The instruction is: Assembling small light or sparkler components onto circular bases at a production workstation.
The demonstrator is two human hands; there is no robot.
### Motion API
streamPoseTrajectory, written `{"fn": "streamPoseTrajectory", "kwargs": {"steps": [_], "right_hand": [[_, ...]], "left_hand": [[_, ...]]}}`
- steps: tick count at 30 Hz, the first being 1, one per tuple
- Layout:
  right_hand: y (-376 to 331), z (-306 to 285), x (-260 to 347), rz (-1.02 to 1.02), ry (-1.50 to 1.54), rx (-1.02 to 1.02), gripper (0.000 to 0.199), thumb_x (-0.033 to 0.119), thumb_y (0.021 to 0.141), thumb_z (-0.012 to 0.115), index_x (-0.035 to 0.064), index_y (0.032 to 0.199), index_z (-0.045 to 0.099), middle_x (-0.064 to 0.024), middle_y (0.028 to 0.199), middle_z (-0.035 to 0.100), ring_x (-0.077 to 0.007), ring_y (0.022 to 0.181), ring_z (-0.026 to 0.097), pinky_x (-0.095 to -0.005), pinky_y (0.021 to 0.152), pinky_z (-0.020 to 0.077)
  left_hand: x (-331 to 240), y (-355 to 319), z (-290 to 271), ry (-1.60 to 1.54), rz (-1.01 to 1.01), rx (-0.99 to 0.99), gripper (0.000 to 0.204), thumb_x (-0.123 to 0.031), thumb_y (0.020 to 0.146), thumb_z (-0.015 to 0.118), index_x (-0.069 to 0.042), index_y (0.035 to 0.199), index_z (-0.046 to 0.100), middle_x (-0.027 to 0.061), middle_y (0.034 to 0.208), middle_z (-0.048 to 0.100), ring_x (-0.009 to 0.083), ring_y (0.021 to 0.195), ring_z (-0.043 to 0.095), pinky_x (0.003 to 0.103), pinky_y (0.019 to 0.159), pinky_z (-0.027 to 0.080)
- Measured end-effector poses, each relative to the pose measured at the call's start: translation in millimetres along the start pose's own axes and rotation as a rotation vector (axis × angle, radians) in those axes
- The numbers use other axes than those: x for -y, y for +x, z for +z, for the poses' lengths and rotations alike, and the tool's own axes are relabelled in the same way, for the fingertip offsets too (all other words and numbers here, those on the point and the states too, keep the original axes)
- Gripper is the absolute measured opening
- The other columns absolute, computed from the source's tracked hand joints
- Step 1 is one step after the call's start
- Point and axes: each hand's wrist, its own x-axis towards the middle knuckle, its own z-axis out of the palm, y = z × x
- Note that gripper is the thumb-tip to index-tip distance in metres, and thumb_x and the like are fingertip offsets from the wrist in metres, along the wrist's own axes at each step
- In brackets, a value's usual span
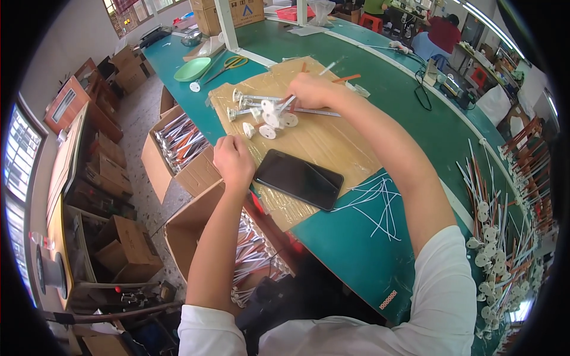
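My right hand is closed around a bundle of thin white and brown rods, above a sheet of brown cardboard covered in tape. White round discs cap the near ends of these rods. More disc-ended rods lie on the cardboard beside the bundle. At the table's left edge my left hand is curled closed; what is inside its fingers, if anything, is hidden. A black phone lies on the cardboard, just right of my left wrist.
White ties lie right of the phone. Open cartons of rods stand left of the table and below my left forearm. Many disc-ended rods cover the right side. Scissors and a green bowl sit at the far left.
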Motion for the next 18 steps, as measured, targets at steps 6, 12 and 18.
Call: {"fn": "streamPoseTrajectory", "kwargs": {"steps": [6,12,18], "right_hand": [[-6,-3,13,-0.091,-0.15,-0.047,0.024,0.013,0.075,0.071,0.0162,0.099,0.073,-0.0125,0.091,0.066,-0.034,0.083,0.065,-0.042,0.074,0.0534],[-23,1,0,-0.227,-0.266,-0.244,0.026,0.012,0.078,0.067,0.0172,0.104,0.067,-0.0085,0.1,0.061,-0.0322,0.086,0.064,-0.0419,0.074,0.053],[-20,5,19,-0.071,-0.161,-0.087,0.027,0.009,0.078,0.066,0.0173,0.104,0.068,-0.0084,0.1,0.061,-0.031,0.089,0.064,-0.0418,0.076,0.0538]], "left_hand": [[3,-3,0,0.0,0.004,-0.008,0.024,-0.014,0.093,0.054,0.005,0.081,0.061,0.0211,0.086,0.061,0.0396,0.082,0.059,0.045,0.075,0.046],[0,-1,0,0.026,-0.008,-0.01,0.025,-0.015,0.093,0.053,0.005,0.081,0.061,0.0215,0.088,0.061,0.0409,0.084,0.058,0.046,0.076,0.045],[3,-2,-2,0.055,0.008,-0.017,0.025,-0.016,0.093,0.053,0.004,0.08,0.061,0.021,0.086,0.061,0.0411,0.083,0.058,0.048,0.076,0.045]]}}
